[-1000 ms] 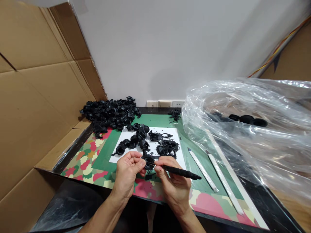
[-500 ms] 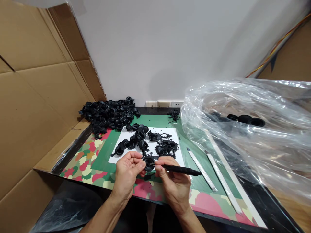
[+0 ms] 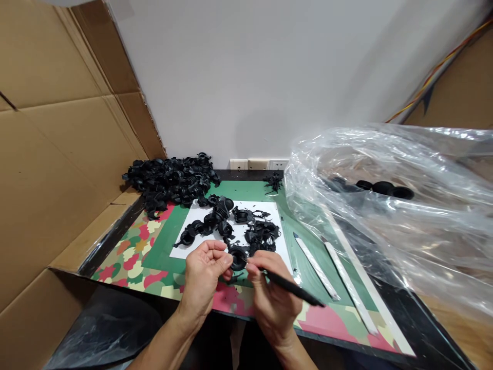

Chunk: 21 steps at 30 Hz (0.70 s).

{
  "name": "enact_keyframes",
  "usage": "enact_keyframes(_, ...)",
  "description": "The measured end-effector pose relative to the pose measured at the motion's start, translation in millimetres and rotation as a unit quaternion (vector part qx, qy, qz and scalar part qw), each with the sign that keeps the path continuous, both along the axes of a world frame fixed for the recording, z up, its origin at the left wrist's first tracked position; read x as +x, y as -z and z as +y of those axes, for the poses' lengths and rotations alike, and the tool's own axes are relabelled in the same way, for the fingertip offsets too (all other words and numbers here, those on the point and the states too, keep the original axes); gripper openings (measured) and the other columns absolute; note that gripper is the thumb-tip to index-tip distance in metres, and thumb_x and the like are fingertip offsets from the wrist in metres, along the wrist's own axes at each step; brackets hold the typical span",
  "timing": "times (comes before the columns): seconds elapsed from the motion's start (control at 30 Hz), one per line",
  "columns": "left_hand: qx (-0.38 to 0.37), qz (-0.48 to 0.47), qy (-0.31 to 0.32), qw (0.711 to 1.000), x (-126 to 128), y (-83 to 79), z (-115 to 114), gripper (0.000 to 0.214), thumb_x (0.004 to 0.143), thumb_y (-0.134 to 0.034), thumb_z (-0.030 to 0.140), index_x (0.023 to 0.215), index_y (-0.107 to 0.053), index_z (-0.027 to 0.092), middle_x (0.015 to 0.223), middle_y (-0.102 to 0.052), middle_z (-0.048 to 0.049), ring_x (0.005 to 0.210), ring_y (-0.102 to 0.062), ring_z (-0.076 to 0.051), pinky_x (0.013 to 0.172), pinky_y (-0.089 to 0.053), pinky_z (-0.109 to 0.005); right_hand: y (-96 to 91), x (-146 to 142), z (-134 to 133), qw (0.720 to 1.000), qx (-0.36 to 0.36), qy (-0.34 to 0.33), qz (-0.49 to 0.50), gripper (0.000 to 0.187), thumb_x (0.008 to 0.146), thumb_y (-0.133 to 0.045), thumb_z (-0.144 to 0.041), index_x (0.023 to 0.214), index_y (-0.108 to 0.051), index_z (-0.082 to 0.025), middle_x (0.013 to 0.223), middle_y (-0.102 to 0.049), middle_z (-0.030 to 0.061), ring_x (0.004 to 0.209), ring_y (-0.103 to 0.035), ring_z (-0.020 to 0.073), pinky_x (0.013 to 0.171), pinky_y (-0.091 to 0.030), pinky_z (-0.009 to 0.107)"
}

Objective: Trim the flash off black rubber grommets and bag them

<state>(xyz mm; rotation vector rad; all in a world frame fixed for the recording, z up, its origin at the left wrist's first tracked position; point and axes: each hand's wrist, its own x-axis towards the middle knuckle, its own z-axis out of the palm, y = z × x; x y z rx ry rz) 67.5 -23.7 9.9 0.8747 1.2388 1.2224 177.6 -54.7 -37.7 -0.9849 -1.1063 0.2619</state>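
L hand [image 3: 204,272] closed on a small black ring-shaped rubber part [image 3: 238,260], pinched btwn thumb & fingertips, just off the near edge of the white paper sheet [image 3: 184,222] on the desk. R hand [image 3: 271,298] closed on a slim black pen-like tool [image 3: 295,290], gripped like a pencil. Its tip meets the ring; its rear end points off to the right of the sheet. The hands are nearly touching at the sheet's near edge.

On the sheet, directly behind the held ring: loose black ribbed parts & trimmed scraps [image 3: 221,213], scattered. Sheet lies on a green mat [image 3: 164,241] w/ camouflage-print border [image 3: 129,252].

- Left-rear of sheet: big heap of black rubber parts [image 3: 169,180], reaching the sheet's far corner.
- Right of sheet: two long white strips [image 3: 314,265], side by side, not touching.
- Further right: large crumpled clear plastic bag [image 3: 404,231] w/ a few black round caps [image 3: 385,188] inside.
- Behind sheet: small clump of black scraps [image 3: 274,181], then beige wall sockets [image 3: 256,164].
- Left of sheet: brown cardboard panels [image 3: 57,154] standing along the desk edge.
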Motion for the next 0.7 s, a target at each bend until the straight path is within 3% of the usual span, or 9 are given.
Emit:
enact_keyframes(0.13,-0.002,-0.001,-0.010,1.000,-3.9,-1.5,0.7,0.035,0.048,-0.083,0.023,0.073,-0.060,0.013,0.050,-0.059,0.0044,0.036,-0.051,-0.008,0.039,-0.041,-0.019,-4.8,8.9,3.3,0.973,-0.034,-0.049,0.225,0.012,0.086,-0.064,-0.025,0.076,-0.062,-0.018,0.065,-0.057,-0.0012,0.049,-0.051,0.0105,0.051,-0.044,0.027)
enact_keyframes(0.2,-0.002,-0.003,-0.009,1.000,-5.2,-1.9,0.6,0.035,0.048,-0.083,0.024,0.072,-0.060,0.012,0.050,-0.059,0.0040,0.036,-0.051,-0.008,0.039,-0.042,-0.019,-5.3,13.7,5.7,0.954,-0.058,-0.081,0.281,0.017,0.083,-0.067,-0.032,0.076,-0.063,-0.017,0.064,-0.056,-0.0017,0.046,-0.049,0.0090,0.049,-0.042,0.026)
enact_keyframes(0.37,0.003,-0.005,-0.005,1.000,-7.1,-1.6,0.1,0.035,0.048,-0.084,0.025,0.072,-0.061,0.012,0.051,-0.059,0.0031,0.036,-0.052,-0.008,0.039,-0.042,-0.019,0.5,17.7,7.8,0.929,-0.134,-0.096,0.333,0.026,0.076,-0.073,-0.040,0.080,-0.066,-0.016,0.057,-0.055,-0.0027,0.049,-0.052,0.0110,0.051,-0.043,0.025)
enact_keyframes(0.53,0.005,-0.008,-0.013,1.000,-9.2,-3.9,0.3,0.036,0.046,-0.085,0.025,0.070,-0.061,0.013,0.050,-0.059,0.0029,0.036,-0.051,-0.008,0.039,-0.042,-0.020,-3.8,18.4,8.0,0.922,-0.112,-0.100,0.356,0.025,0.076,-0.071,-0.041,0.076,-0.067,-0.017,0.081,-0.061,0.0032,0.059,-0.058,0.0129,0.056,-0.048,0.029)
enact_keyframes(0.7,0.002,-0.010,-0.022,1.000,-10.8,-5.7,0.9,0.037,0.044,-0.085,0.024,0.070,-0.061,0.012,0.050,-0.059,0.0027,0.037,-0.051,-0.008,0.039,-0.043,-0.020,-10.6,18.4,10.3,0.924,-0.117,-0.146,0.333,0.026,0.080,-0.066,-0.042,0.070,-0.065,-0.017,0.077,-0.061,0.0037,0.071,-0.060,0.0179,0.066,-0.050,0.034)
